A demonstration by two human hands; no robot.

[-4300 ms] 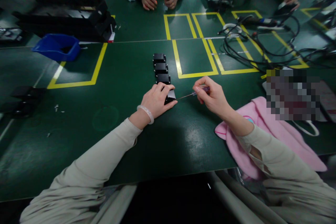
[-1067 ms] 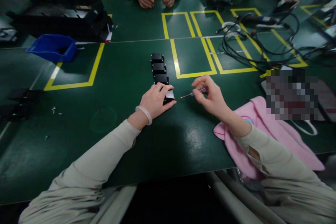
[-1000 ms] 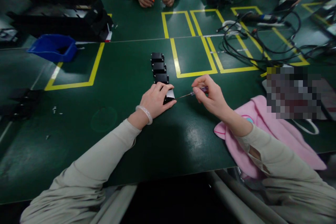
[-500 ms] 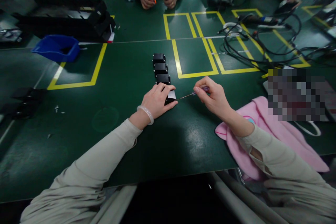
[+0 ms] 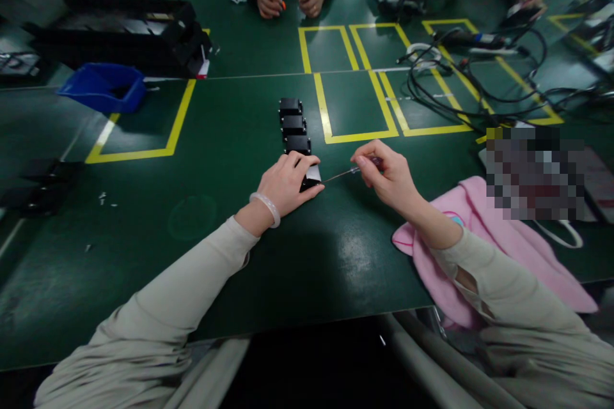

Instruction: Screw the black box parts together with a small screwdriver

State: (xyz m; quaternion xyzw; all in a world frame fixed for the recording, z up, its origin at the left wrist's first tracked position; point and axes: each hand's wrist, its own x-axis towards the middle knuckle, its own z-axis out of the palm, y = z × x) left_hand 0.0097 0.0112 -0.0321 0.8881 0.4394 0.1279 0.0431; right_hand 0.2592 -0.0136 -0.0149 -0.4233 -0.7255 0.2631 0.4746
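Note:
My left hand [image 5: 286,186] is wrapped over a black block with a pale top [image 5: 313,174], its thumb and fingers on the block's sides. Beyond it, more black blocks [image 5: 293,124] stand in a row leading away from me. My right hand [image 5: 386,174] grips the handle of a thin screwdriver [image 5: 354,170]. The shaft points left, and its tip is at the right side of the held block, close to my left thumb. Whether the tip sits in a screw is too small to tell.
A blue scoop-shaped bin [image 5: 105,87] and black trays [image 5: 119,32] are at the left. Pink cloth [image 5: 484,236] lies under my right forearm. Cables [image 5: 432,96] coil at the right. Across the table [image 5: 249,268], a person's hands [image 5: 290,0] rest near the edge.
The fingers of my right hand have shifted slightly on the screwdriver handle. My left hand and the black blocks have stayed in place.

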